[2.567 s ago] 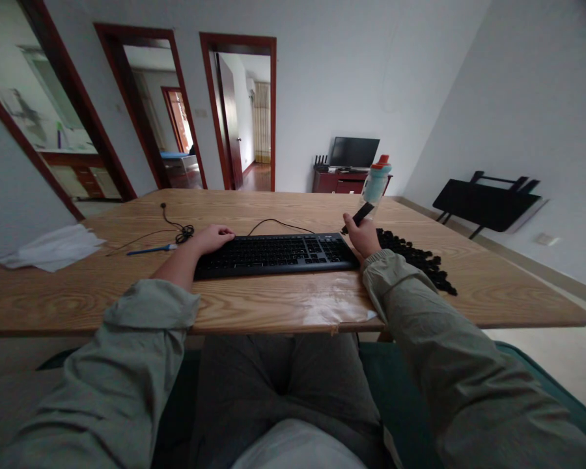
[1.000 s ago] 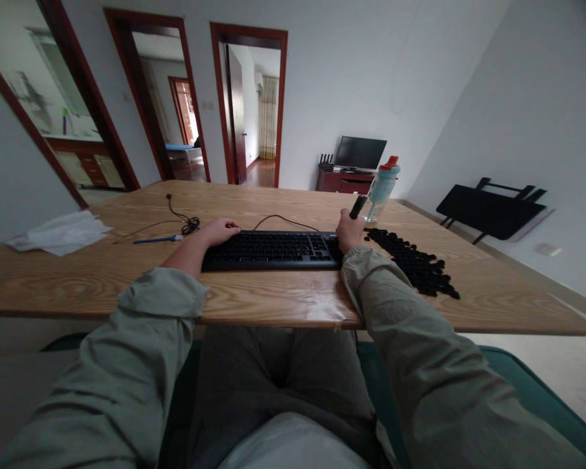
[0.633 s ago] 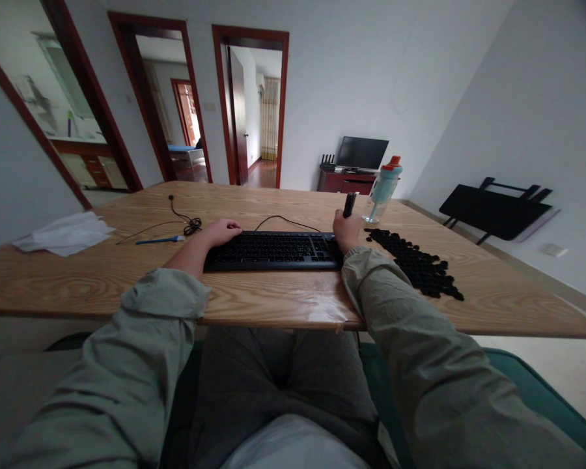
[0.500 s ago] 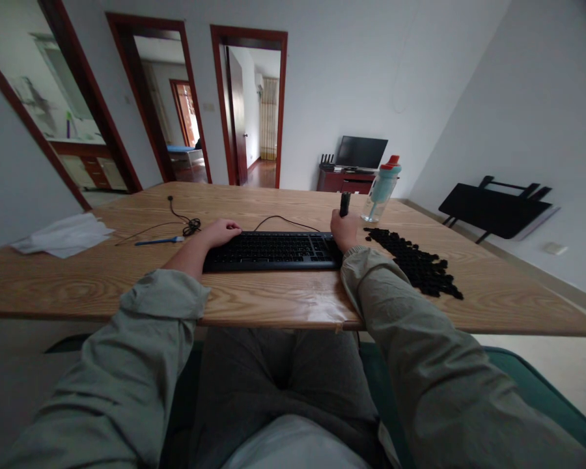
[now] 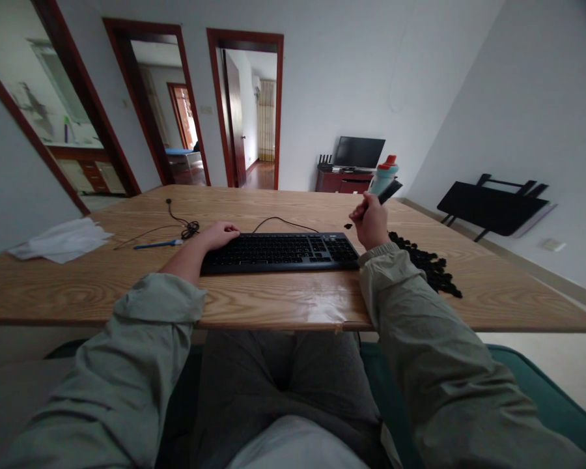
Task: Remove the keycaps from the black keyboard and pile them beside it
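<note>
A black keyboard lies on the wooden table in front of me. My left hand rests with curled fingers on the keyboard's left end. Just above the keyboard's right end, my right hand is raised and closed round a slim black tool that points up and to the right. A small dark piece shows just left of that hand; I cannot tell whether it hangs from the tool. A heap of loose black keycaps lies on the table to the right, partly behind my right wrist.
A pale blue bottle with a red cap stands behind my right hand. A blue pen, a coiled black cable and white paper lie to the left. A folded black table leans on the right wall.
My right hand has lifted off the keyboard's right end and moved right, tilting the tool from upright to up-right. The left hand has stayed put.
</note>
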